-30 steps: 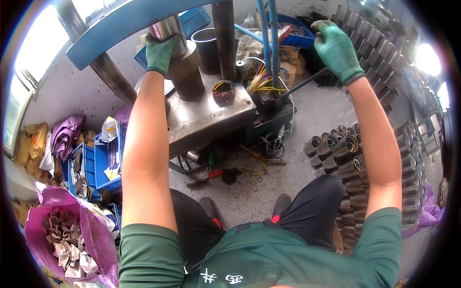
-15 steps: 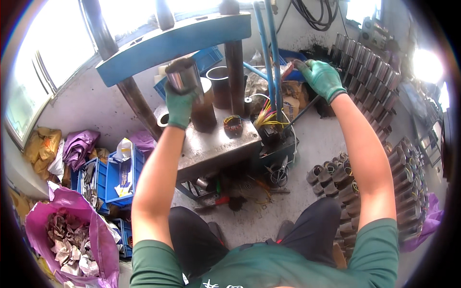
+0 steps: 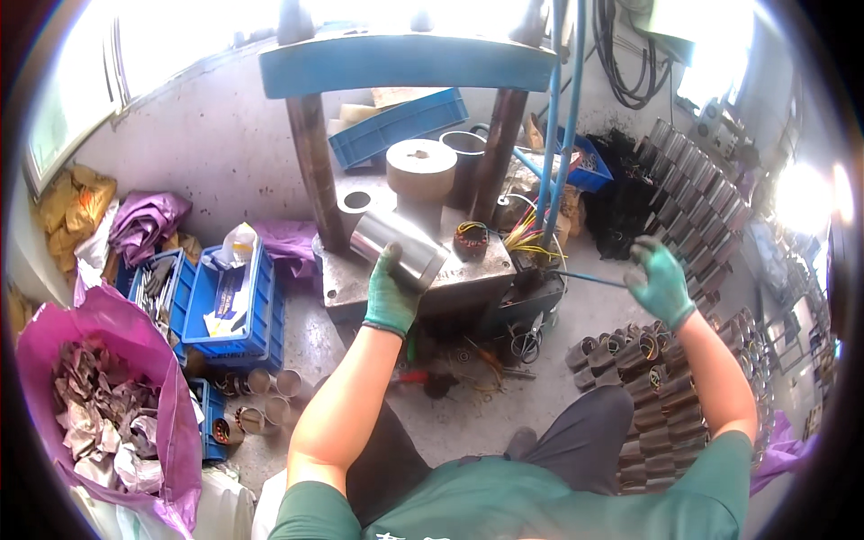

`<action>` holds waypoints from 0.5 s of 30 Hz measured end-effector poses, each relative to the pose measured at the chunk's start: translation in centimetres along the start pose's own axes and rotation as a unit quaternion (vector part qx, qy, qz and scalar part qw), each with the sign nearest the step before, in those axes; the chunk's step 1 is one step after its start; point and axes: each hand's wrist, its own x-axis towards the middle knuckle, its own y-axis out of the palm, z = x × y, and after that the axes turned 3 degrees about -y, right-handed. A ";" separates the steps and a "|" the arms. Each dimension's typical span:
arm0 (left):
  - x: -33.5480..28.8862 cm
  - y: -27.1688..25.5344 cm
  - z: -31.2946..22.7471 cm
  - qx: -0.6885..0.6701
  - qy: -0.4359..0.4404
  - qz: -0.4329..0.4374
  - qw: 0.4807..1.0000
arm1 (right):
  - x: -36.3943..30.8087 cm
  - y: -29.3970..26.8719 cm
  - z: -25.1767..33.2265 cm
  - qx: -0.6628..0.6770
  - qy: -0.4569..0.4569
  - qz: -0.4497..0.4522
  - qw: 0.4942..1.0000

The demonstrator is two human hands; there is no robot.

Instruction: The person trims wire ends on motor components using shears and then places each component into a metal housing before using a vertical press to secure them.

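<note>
My gloved left hand (image 3: 393, 292) grips a shiny metal cylinder (image 3: 400, 245), which lies tilted above the front of the press's steel table (image 3: 355, 279). My gloved right hand (image 3: 663, 283) is off to the right, fingers apart and slightly curled, with nothing visible in it. Close to its thumb is the end of a blue rod (image 3: 589, 279) that slants out from the machine. Behind the cylinder a round pale block (image 3: 421, 162) stands on a post. A wire-wound stator core (image 3: 471, 240) sits at the table's right, beside loose coloured wires (image 3: 526, 236).
The press's blue crossbeam (image 3: 409, 65) spans two dark columns. Blue crates (image 3: 229, 310) and a purple sack (image 3: 108, 328) of scraps stand left. Metal cylinders are stacked at the far right (image 3: 693, 180), with more housings (image 3: 648, 396) by my right knee. Hoses (image 3: 569, 117) hang beside the press.
My left hand has come down and toward me, tipping the cylinder from near upright to slanted. My right hand has moved right and nearer; the reddish thing at its fingers no longer shows there.
</note>
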 end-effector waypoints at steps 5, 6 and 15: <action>2.5 -3.1 -0.9 0.018 0.049 -0.007 0.999 | 0.9 -2.2 8.4 0.013 -0.034 0.090 0.995; 2.5 -2.6 -0.6 0.003 0.043 -0.016 0.999 | 1.9 -1.8 10.4 0.048 -0.062 0.075 0.994; 1.6 -1.3 -1.6 0.080 0.089 0.005 0.993 | 13.0 8.1 25.6 0.367 -0.124 0.069 0.919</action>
